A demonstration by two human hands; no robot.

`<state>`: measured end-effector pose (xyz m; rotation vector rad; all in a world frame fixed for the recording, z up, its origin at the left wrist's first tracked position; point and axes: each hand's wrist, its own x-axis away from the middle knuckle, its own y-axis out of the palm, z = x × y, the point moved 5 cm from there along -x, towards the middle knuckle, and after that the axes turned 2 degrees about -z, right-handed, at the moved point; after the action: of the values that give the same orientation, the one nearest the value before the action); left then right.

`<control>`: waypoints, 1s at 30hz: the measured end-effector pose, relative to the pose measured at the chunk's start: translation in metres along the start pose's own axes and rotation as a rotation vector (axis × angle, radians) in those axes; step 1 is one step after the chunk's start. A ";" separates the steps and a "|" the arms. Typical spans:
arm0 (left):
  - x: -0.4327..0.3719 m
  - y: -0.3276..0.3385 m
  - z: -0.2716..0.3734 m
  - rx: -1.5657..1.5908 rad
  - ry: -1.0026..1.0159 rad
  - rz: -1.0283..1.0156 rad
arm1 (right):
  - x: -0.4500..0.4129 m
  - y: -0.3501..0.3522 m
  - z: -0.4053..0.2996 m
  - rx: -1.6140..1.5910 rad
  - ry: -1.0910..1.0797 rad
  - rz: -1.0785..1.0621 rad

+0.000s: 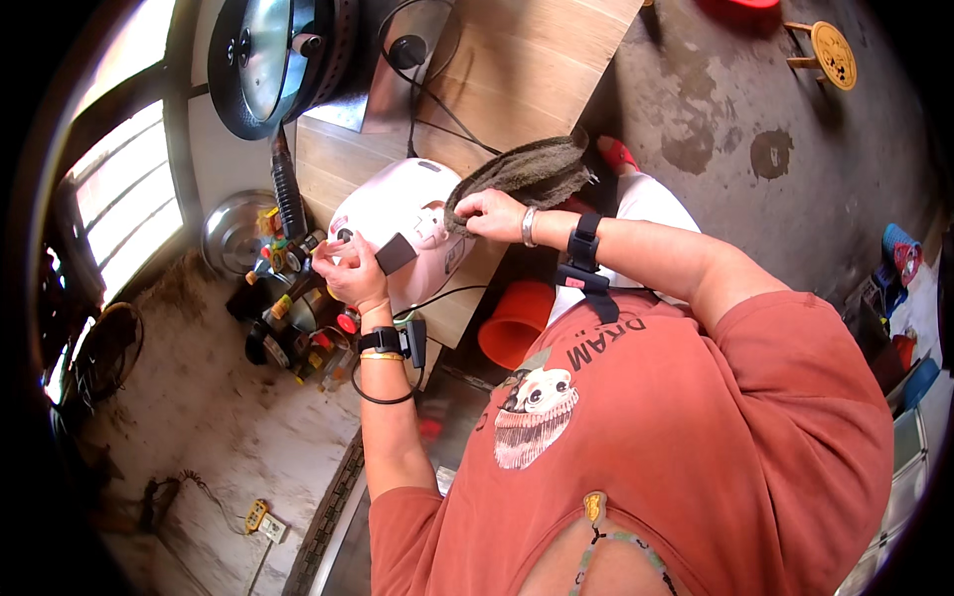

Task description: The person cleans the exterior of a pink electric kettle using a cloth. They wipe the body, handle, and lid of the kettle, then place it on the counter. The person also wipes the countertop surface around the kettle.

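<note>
A white rice cooker (pixel 395 201) stands on the wood-look counter (pixel 514 67). My right hand (pixel 492 214) grips one end of a dark grey-green towel (pixel 525 175), whose gathered length trails toward the counter's edge. That end lies against the cooker's side. At the cooker's opposite side is my left hand (pixel 350 272), its thumb and fingers apart with nothing visible between them. A dark flat rectangle (pixel 396 254) shows beside the left hand; whether it is fixed to the hand or to the cooker I cannot tell.
A wok (pixel 257 67) with a black handle sits at the counter's far left. Bottles and jars (pixel 291 298) crowd below it near a steel lid (pixel 237 227). A black cord (pixel 447 112) crosses the counter. Under the edge is a red bucket (pixel 514 328); a wooden stool (pixel 831 56) stands on the floor.
</note>
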<state>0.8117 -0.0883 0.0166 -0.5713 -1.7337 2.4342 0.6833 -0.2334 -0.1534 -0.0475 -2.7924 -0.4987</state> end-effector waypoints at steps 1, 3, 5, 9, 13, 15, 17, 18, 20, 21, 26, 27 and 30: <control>0.000 -0.001 0.000 0.010 -0.013 -0.004 | 0.004 0.002 0.000 0.015 0.004 0.051; 0.000 0.000 -0.002 0.000 0.003 0.010 | 0.009 0.008 0.006 -0.005 0.006 0.078; 0.000 0.000 -0.003 -0.008 0.022 0.022 | 0.014 0.018 0.014 -0.347 0.041 0.022; 0.003 -0.001 -0.009 -0.013 0.002 0.015 | 0.016 0.030 0.005 -0.325 0.104 0.061; 0.000 0.001 -0.005 -0.051 0.061 0.035 | -0.001 0.030 0.019 -0.278 0.093 0.158; 0.001 0.000 -0.005 -0.030 0.024 0.017 | -0.011 0.023 0.024 -0.253 0.057 0.184; -0.001 0.002 -0.003 -0.003 -0.008 -0.002 | -0.018 0.008 0.024 -0.203 -0.058 0.237; 0.000 0.002 -0.004 0.001 -0.014 -0.004 | -0.021 -0.002 0.022 -0.176 -0.045 0.301; 0.003 -0.001 -0.008 -0.003 -0.026 -0.005 | -0.026 -0.026 0.014 -0.116 -0.006 0.414; 0.003 0.001 -0.009 0.017 -0.039 -0.016 | -0.029 -0.033 0.015 -0.270 0.008 0.423; 0.002 0.001 -0.010 0.006 -0.018 -0.017 | -0.021 -0.041 0.016 -0.298 0.169 0.273; 0.002 0.001 -0.009 0.000 -0.010 -0.015 | -0.021 -0.040 0.014 -0.296 0.169 0.271; 0.001 0.000 -0.006 0.006 0.000 -0.005 | -0.023 -0.023 0.008 -0.330 0.205 0.156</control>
<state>0.8129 -0.0825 0.0144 -0.5654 -1.7250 2.4357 0.7005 -0.2514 -0.1748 -0.2678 -2.4576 -0.8654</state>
